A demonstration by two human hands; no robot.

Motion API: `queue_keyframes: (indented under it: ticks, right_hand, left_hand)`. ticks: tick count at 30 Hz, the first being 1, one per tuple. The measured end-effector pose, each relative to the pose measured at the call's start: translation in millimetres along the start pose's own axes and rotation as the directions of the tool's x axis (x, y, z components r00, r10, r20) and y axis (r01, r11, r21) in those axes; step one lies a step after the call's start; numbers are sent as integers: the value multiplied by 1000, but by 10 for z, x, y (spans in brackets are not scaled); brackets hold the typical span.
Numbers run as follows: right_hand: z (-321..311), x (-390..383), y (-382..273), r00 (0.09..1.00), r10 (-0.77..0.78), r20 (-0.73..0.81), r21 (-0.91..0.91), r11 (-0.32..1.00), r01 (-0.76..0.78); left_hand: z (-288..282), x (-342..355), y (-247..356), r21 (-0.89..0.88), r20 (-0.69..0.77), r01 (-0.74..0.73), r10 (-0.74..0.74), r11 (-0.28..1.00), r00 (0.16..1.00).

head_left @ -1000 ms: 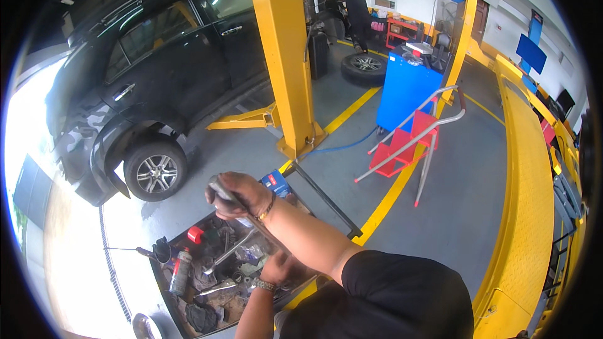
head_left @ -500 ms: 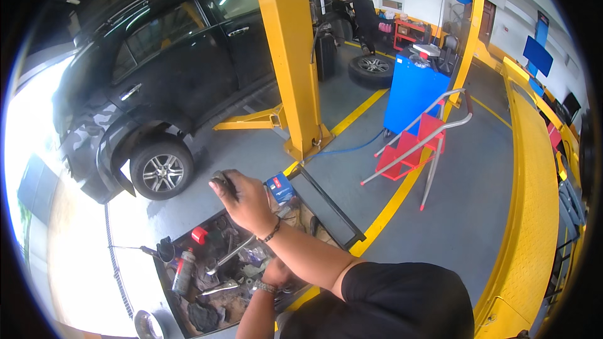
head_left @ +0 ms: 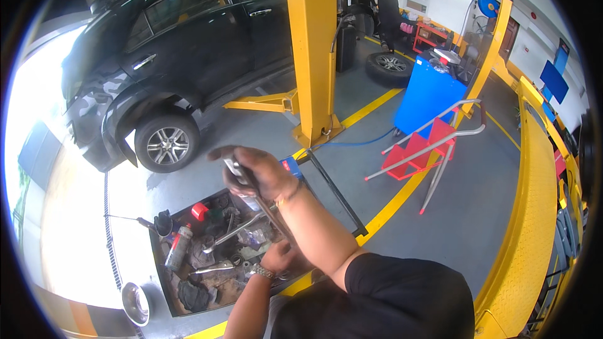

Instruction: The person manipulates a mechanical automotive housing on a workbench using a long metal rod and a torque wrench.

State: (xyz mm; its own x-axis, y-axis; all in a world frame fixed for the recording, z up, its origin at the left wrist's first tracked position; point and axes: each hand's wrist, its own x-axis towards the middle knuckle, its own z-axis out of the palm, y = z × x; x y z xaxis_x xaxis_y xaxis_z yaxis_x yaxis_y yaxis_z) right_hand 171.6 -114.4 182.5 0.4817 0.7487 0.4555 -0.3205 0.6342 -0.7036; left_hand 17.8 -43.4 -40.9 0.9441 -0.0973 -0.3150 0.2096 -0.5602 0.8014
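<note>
My right hand [head_left: 262, 172], with a band at its wrist, is raised over the far part of a black-edged tray [head_left: 164, 289]. Its fingers are closed around a long dark metal tool [head_left: 269, 212] with a shiny end; blur hides the exact kind. The shaft slants down toward my left hand [head_left: 276, 257], which wears a watch and stays low at the tray's right side. Those fingers look curled, but what they hold, if anything, is hidden. Left of them lie a long chrome bar [head_left: 235, 231], a metal hand tool [head_left: 213, 268] and a spray can [head_left: 178, 248].
A red cap [head_left: 200, 211], a black cloth [head_left: 193, 295] and a partly hidden blue box [head_left: 291, 166] are around the tray. A metal bowl [head_left: 136, 304] stands at lower left. Beyond are a yellow lift post [head_left: 312, 56], a dark car [head_left: 188, 44], red steps [head_left: 414, 157] and two people.
My right hand has turned and the long dark tool in it now shows. My left hand stays low by the tray. The whole view has shifted slightly.
</note>
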Motion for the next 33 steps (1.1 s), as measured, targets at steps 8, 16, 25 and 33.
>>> queue_keyframes:
  ticks: [8,16,25,33]
  right_hand:
    - [230,7,115,903,-335,-268,-591,798,120]
    - [-253,4,-45,954,55,294,150,983,-103]
    - [-411,143,295,981,22,195,276,958,-76]
    - [-98,45,90,986,-17,-166,-184,983,-14]
  left_hand:
    - [12,17,-232,-27,-125,-296,291,955,949]
    - [-76,-36,121,35,-21,-109,109,993,994]
    - [56,115,-291,-174,-2,-206,209,963,978]
    - [-7,56,-283,-95,-44,-262,259,960,965]
